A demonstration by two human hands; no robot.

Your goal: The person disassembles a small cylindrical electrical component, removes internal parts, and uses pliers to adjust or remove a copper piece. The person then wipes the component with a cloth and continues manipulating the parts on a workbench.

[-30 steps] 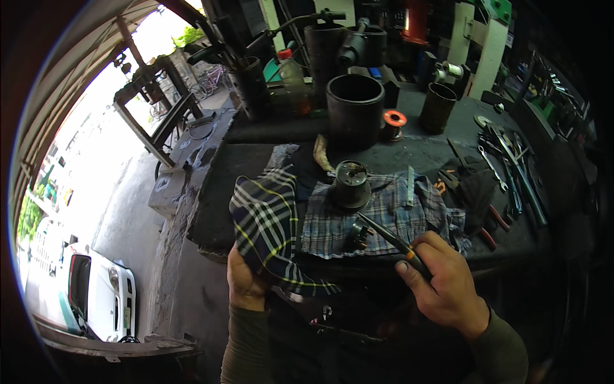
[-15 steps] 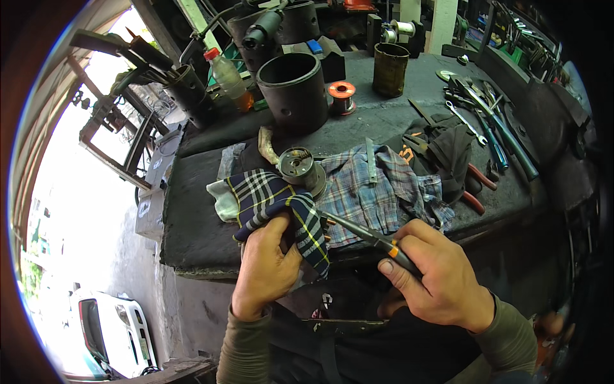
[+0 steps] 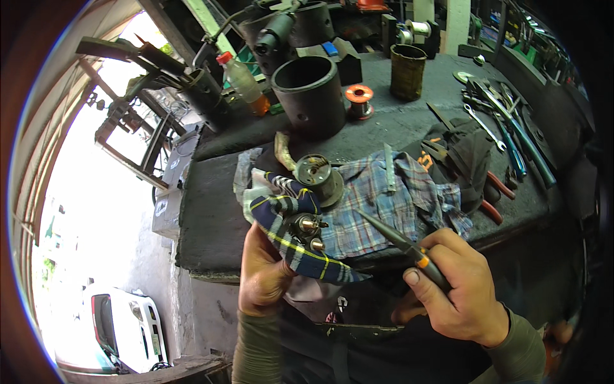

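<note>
My left hand (image 3: pixel 262 275) is closed around a navy, white and yellow plaid cloth (image 3: pixel 291 253), which wraps a small dark metal part (image 3: pixel 309 228) with two copper studs facing up. My right hand (image 3: pixel 457 291) grips long-nosed pliers (image 3: pixel 400 240) with an orange band, their tip right of the studs, apparently not touching them. Just behind the cloth a round metal housing (image 3: pixel 319 178) rests on a pale blue plaid shirt (image 3: pixel 364 224), with a short steel bar (image 3: pixel 389 168) lying on it and a curved tan piece (image 3: pixel 281 150) beside the housing.
The dark bench (image 3: pixel 204 249) holds a black cylinder (image 3: pixel 307 102), bottle (image 3: pixel 242 82), solder spool (image 3: pixel 360 101), rusty can (image 3: pixel 407 72), dark cloth (image 3: pixel 467 153) with red-handled tools (image 3: pixel 492 211), and several wrenches (image 3: pixel 486 125). Left, beyond the edge, stand a metal frame (image 3: pixel 134 153) and white car (image 3: pixel 125 326).
My left hand has brought the cloth inward, and the copper studs now show clearly from it. The pliers remain in my right hand. The view has tilted down and shifted since a second ago.
</note>
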